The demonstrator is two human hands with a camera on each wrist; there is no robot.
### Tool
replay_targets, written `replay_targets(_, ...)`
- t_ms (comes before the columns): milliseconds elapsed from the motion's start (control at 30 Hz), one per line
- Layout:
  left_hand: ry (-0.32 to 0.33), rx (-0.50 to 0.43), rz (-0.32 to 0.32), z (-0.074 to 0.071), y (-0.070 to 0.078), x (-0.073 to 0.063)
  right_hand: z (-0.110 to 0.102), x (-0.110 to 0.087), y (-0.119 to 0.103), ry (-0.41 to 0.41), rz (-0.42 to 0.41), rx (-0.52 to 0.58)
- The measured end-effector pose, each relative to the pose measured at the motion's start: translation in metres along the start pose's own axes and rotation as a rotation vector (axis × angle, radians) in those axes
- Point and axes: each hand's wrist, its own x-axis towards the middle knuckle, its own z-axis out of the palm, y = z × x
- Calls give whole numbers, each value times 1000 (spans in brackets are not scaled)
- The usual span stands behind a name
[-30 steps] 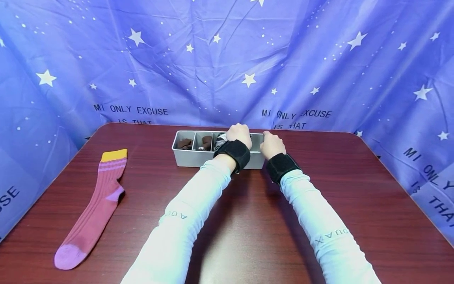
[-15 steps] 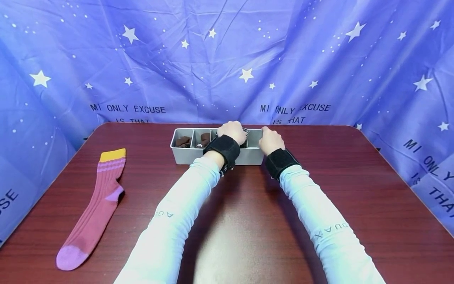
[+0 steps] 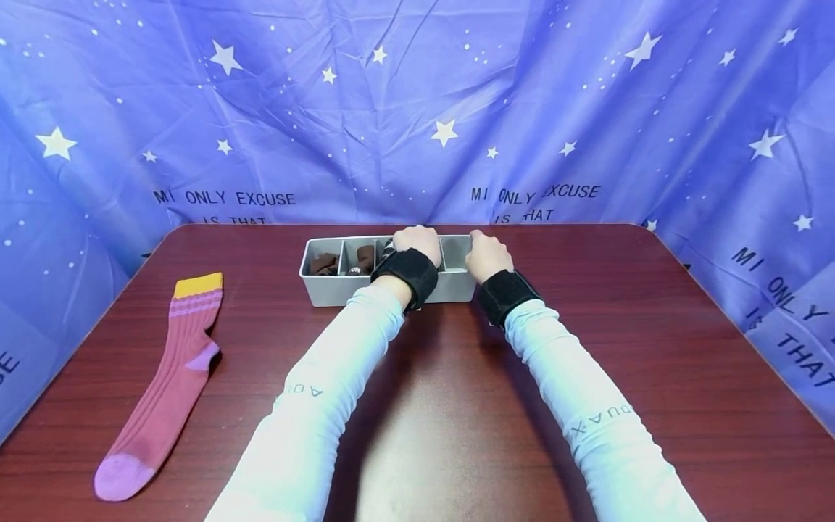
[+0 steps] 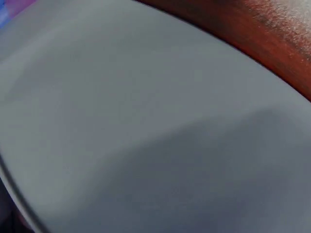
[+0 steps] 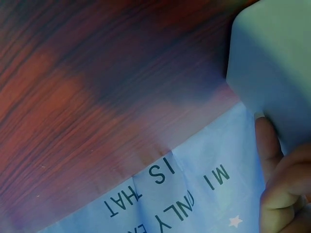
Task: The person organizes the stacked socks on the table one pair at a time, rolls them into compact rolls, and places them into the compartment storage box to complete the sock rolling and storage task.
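Note:
A grey box (image 3: 326,293) with a row of compartments stands near the table's far edge. My left hand (image 3: 419,242) reaches down over its third compartment; a black-and-white bit (image 3: 388,248) shows beside the knuckles. That hand's fingers are hidden, and I cannot tell what they hold. My right hand (image 3: 489,257) grips the box's right end, at the rim; in the right wrist view, one finger (image 5: 267,141) lies against the outer wall. Rolled brown cloth pieces (image 3: 324,264) sit in the two left compartments. Grey box wall (image 4: 146,87) fills most of the left wrist view.
A long pink sock (image 3: 172,377) with a yellow cuff and purple heel and toe lies flat on the left of the dark red wooden table (image 3: 620,348). Behind the table hangs a blue star-printed curtain (image 3: 391,130).
My left hand has shifted slightly left over the box and sits a little lower. The right hand stays at the box's end. The whole head view has drifted a bit left.

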Motion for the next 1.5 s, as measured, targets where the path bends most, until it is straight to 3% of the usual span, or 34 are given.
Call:
replay_targets(167,56,-77,-10,1,-10,0,1,-2,-3,0,-8,4)
replay_targets(333,205,-151,41,-12,-23,-8,0,-1,-2,-2,4,16)
replay_targets(500,352,-158,104,-21,-41,-16,0,0,1,-10,25,28)
replay_targets(667,429,-140,99,-25,-85,-33,-1,-2,0,-17,30,34)
replay_targets(767,435,-134,93,-26,-116,-46,-4,-2,0,-21,40,38)
replay_targets(967,361,-143,64,-13,-174,-87,-6,-2,1,-14,28,42)
replay_targets(1133,205,-122,81,3,-202,-136,-14,-7,8,81,-40,74)
replay_targets(1300,1,-108,48,17,-235,-183,-33,-26,18,97,-171,108)
replay_targets(1400,-133,-127,19,24,-252,-197,-41,-45,23,77,-241,122)
replay_targets(1500,-192,-148,3,30,-264,-204,-39,-65,25,39,-299,132)
